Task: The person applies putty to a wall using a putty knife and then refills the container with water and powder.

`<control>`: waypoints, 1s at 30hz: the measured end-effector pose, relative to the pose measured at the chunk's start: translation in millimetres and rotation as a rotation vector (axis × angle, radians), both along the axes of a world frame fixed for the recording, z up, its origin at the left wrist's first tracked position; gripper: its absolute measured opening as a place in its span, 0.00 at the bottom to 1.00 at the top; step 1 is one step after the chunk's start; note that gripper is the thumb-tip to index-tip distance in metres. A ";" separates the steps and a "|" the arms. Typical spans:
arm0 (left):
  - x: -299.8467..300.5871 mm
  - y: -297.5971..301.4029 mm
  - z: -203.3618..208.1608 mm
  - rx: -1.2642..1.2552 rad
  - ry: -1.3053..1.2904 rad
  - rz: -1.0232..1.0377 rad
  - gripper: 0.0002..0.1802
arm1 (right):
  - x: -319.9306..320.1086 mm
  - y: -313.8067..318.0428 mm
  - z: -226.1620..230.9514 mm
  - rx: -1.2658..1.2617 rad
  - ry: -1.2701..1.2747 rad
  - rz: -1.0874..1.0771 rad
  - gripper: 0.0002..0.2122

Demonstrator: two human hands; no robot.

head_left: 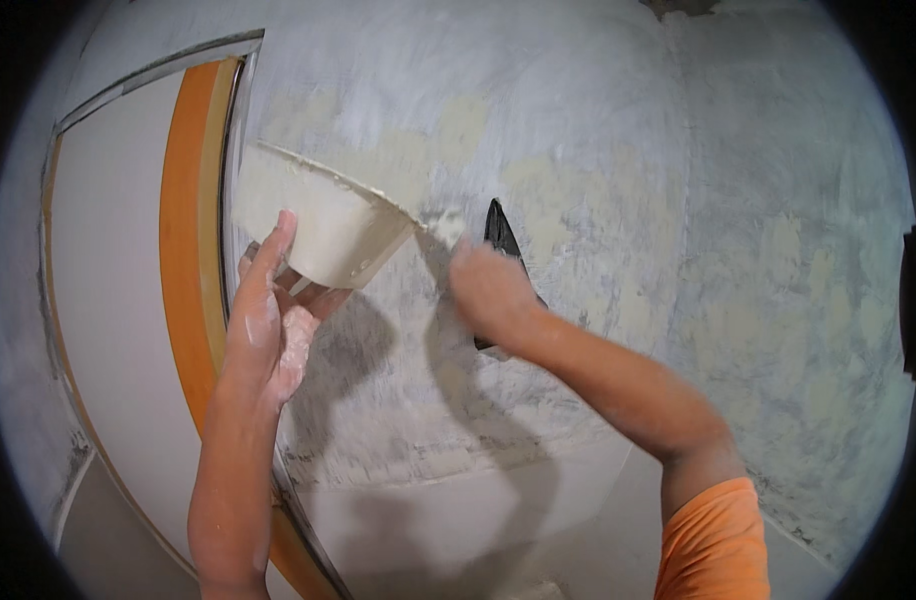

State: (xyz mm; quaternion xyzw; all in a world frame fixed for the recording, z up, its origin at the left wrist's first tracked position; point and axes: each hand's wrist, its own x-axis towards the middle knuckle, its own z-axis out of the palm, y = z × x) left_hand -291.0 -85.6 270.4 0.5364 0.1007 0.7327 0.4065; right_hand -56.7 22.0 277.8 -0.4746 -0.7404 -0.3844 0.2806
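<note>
My left hand [273,320], dusted with white paste, grips a cream bowl [328,215] from below, thumb on its side and fingers under the base. The bowl is tilted, with pale residue along its rim; its inside is hidden from view. Just right of the rim, my right hand [493,292] is closed around what looks like a putty knife [445,228]. Motion smears its paste-coated blade, and the fist covers the handle. Whether the blade touches the rim I cannot tell.
Ahead stands a grey plastered wall [598,120] with cream patches. A black plastic-like piece [502,232] shows on it behind my right hand. At the left is a white door panel [118,250] with an orange strip [186,230]. A dark object [915,300] sits at the far right edge.
</note>
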 end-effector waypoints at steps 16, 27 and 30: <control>-1.4 -5.7 -3.0 -0.075 0.027 0.177 0.50 | -24.7 95.4 69.8 0.107 0.304 0.024 0.19; 3.0 -17.1 6.1 -0.067 0.124 0.309 0.50 | 38.3 -4.0 87.7 0.103 0.158 0.060 0.10; 7.5 -18.1 8.7 -0.043 0.134 0.239 0.45 | 49.9 41.2 129.2 0.286 0.210 0.052 0.10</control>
